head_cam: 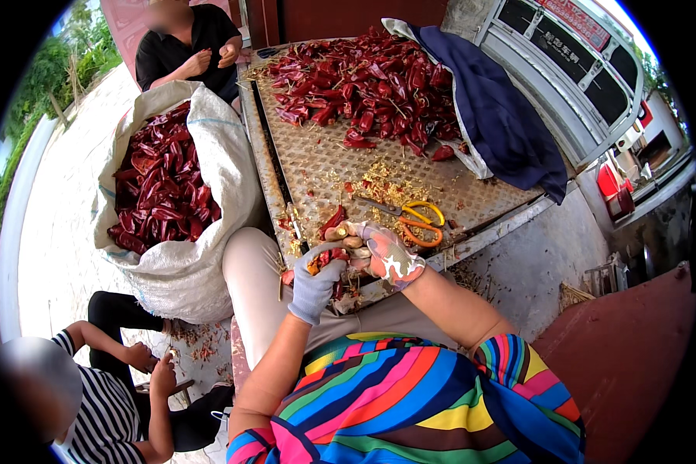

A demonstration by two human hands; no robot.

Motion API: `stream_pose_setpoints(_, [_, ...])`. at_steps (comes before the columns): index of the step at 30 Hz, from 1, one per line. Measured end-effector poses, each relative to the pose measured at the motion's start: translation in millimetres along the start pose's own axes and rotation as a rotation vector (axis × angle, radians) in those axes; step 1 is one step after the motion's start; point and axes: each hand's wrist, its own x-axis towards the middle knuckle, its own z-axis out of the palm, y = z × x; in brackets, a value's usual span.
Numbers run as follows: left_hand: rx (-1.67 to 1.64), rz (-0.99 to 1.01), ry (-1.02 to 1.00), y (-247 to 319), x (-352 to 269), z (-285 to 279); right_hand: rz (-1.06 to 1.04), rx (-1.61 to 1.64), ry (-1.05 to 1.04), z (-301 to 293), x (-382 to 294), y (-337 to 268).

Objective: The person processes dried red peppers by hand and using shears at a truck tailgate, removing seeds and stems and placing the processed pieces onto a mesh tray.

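My left hand [316, 284], in a grey knit glove, grips a dried red chili pepper [329, 258] whose torn end shows orange inside. Close against it is my right hand [385, 253], in a camouflage-patterned glove with brown-stained fingertips. Its fingers are bent at the pepper, and whether they pinch a piece of it cannot be made out. Just beyond the fingertips lies another dried chili [334, 219]. Scissors [409, 216] with yellow and orange handles rest on the metal platform [493, 200], blades pointing left, behind my right hand.
A heap of dried chilies [365, 87] covers the platform's far side, beside a dark blue cloth [487, 98]. Stem scraps [391, 184] lie nearer. At left stands a white woven sack [232, 151] of chilies. One person [188, 46] sits beyond it, another [110, 400] at lower left.
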Motion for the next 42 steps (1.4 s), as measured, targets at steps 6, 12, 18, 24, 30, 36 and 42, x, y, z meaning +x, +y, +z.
stream_pose_setpoints(6, [-0.301,-0.033,0.086,-9.7,-3.3,-25.0,-0.389,-0.96,0.316,-32.2,-0.2,-42.9])
stream_pose_setpoints(12, [-0.593,-0.044,0.044,-19.6,-3.7,-38.2,-0.532,-2.014,0.327,-40.7,5.6,-47.1])
stream_pose_setpoints(18, [-0.9,-0.105,-0.009,-17.9,-6.6,-41.1,-0.514,-2.061,0.008,-7.2,40.6,-20.9])
stream_pose_setpoints(24, [-0.973,-0.148,0.053,-14.7,-7.1,-42.3,-0.329,-2.173,0.001,-2.1,51.5,-24.1])
stream_pose_setpoints(30, [-0.91,-0.104,0.055,-18.6,-4.9,-39.7,-0.47,-1.882,0.278,0.9,35.2,-20.2])
stream_pose_setpoints(36, [-0.703,-0.096,0.088,-0.1,-2.7,-26.9,-0.352,-1.512,0.281,34.0,4.0,-1.3])
stream_pose_setpoints(42, [-0.633,-0.124,0.057,-5.9,-2.3,-29.9,-0.48,-1.675,0.217,51.5,-8.0,15.0])
